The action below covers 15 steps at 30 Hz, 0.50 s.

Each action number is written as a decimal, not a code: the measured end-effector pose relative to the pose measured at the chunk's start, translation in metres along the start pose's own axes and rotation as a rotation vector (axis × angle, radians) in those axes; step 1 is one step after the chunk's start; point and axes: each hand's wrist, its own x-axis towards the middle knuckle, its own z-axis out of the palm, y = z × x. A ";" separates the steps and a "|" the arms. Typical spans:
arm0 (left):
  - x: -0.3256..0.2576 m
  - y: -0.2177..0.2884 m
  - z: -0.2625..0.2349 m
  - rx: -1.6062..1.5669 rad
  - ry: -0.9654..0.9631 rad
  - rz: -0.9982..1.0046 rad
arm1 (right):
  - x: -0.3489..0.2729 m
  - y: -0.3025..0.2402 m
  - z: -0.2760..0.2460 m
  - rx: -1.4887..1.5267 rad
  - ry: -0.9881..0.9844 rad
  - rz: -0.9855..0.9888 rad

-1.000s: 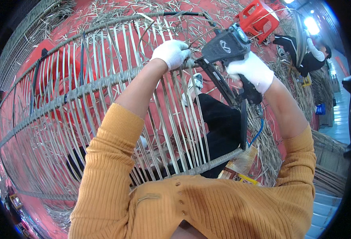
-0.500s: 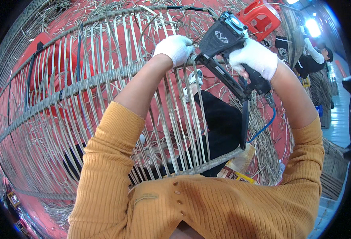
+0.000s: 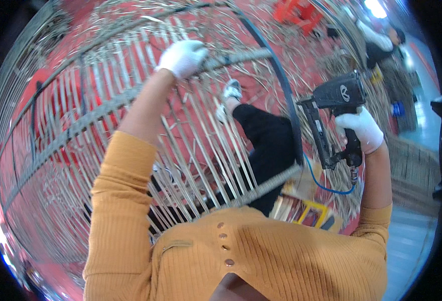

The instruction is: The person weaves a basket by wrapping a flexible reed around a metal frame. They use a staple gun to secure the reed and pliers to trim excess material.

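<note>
Left hand [image 3: 183,56], white-gloved, clenched on the grey wrapped rim of the slatted cane frame [image 3: 105,105]. Right hand [image 3: 362,129] grasps the dark pneumatic nail gun [image 3: 333,108] at 3 o'clock, well apart from the rim; its magazine apparently points down, toward 6 o'clock.

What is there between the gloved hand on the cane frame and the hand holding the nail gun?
In the head view, between the left hand and the right hand with the nail gun run the frame's dark hoop and the person's black-trousered leg.
</note>
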 end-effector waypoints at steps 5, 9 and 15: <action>0.002 0.005 -0.004 0.129 -0.118 0.093 | -0.051 0.176 -0.063 0.174 0.083 0.278; -0.008 0.009 -0.019 0.079 -0.262 0.112 | -0.040 0.332 -0.021 -0.252 0.361 0.341; -0.015 0.003 -0.028 -0.053 -0.356 0.056 | -0.004 0.388 0.044 -0.247 0.659 0.327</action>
